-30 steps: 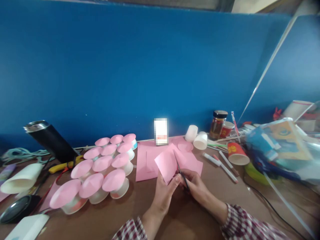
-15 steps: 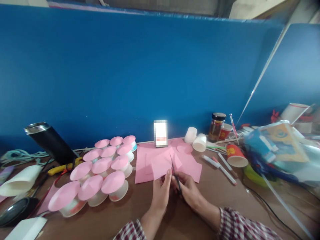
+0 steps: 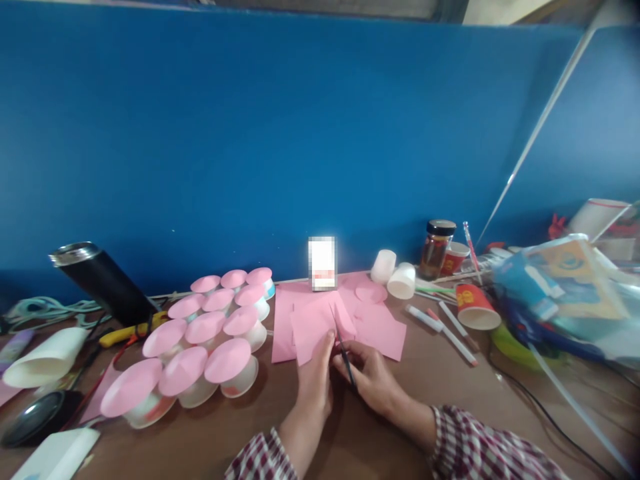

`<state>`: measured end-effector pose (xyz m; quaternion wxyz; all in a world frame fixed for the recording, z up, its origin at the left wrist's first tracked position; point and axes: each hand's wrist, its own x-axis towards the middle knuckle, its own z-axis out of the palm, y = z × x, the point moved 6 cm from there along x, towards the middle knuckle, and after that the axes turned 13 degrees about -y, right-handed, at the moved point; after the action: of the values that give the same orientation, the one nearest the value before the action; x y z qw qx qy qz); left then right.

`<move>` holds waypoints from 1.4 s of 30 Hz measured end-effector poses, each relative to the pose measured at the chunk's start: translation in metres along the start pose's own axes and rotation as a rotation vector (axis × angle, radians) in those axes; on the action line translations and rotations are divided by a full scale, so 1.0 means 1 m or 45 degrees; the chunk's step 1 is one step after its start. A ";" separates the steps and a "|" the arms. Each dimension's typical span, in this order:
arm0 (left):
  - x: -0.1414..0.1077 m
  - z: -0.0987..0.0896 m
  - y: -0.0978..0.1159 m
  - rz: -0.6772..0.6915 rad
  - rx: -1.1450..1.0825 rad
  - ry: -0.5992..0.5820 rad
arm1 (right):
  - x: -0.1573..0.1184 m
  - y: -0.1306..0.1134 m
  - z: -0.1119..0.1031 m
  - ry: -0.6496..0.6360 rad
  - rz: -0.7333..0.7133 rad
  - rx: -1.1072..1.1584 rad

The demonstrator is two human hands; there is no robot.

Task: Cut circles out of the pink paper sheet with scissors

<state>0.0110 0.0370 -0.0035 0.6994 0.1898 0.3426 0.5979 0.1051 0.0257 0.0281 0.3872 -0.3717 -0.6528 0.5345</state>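
My left hand (image 3: pixel 317 375) pinches the lower edge of a pink paper piece (image 3: pixel 311 330), thumb on top. Dark scissors (image 3: pixel 349 369) are held in my right hand (image 3: pixel 369 377), their blades pointing up and away at the paper's right part, where a strip stands partly parted from it. Beneath and behind lie larger pink sheets (image 3: pixel 284 327) on the brown table. A pink paper disc (image 3: pixel 371 292) rests on them at the right. To the left stand several paper cups topped with shallow pink cones (image 3: pixel 183 371).
Two white cups (image 3: pixel 401 281), a lidded jar (image 3: pixel 438 250), markers (image 3: pixel 457 341) and a red cup (image 3: pixel 477 307) are at the right, beside plastic-wrapped clutter (image 3: pixel 565 287). A black flask (image 3: pixel 105 283) and yellow-handled tool (image 3: pixel 125 333) lie left.
Both hands have shifted slightly left with the paper and scissors. The held paper has turned a little, and its right strip now stands more apart. The view has moved slightly.
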 end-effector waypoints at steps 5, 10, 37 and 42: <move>-0.004 -0.001 -0.002 -0.037 0.046 0.072 | -0.001 0.006 -0.002 0.012 -0.011 0.042; -0.005 -0.002 -0.003 -0.024 0.091 0.085 | 0.000 0.012 -0.002 0.007 -0.002 0.085; -0.007 0.007 -0.006 -0.138 -0.121 0.004 | 0.000 0.000 -0.004 0.024 -0.010 0.070; -0.008 0.006 -0.003 -0.100 -0.086 0.057 | -0.001 0.000 -0.006 0.039 -0.008 -0.011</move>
<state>0.0166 0.0297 0.0005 0.7205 0.1391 0.3450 0.5853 0.1111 0.0277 0.0291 0.3973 -0.3794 -0.6504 0.5246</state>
